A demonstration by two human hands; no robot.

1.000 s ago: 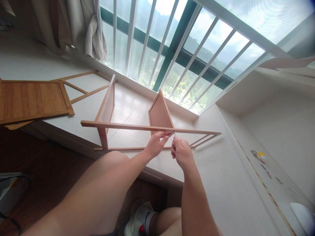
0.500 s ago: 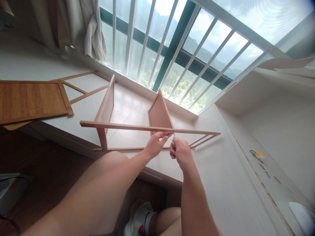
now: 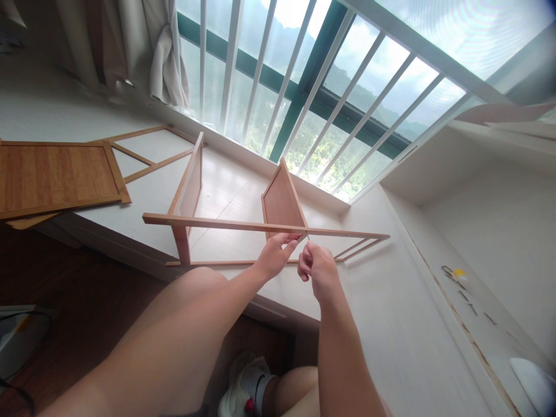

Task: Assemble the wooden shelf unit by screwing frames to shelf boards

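Note:
A partly joined wooden shelf frame lies on its side on a white ledge, its long front rail facing me. Two boards stand between its sides: a left board and a middle board. My left hand has its fingers closed around the near corner of the middle board, just under the rail. Beside it my right hand pinches a thin metal rod, perhaps a hex key, whose tip meets the rail where the middle board joins it. Most of the rod is hidden in my fingers.
To the left lie a wooden panel and an open wooden frame. Small metal parts and a yellow item rest on the right-hand shelf. A barred window rises behind the ledge; a tied curtain hangs left.
My right hand has turned slightly at the wrist, its lower fingers shifting a little left. The left hand and the shelf frame stay in place.

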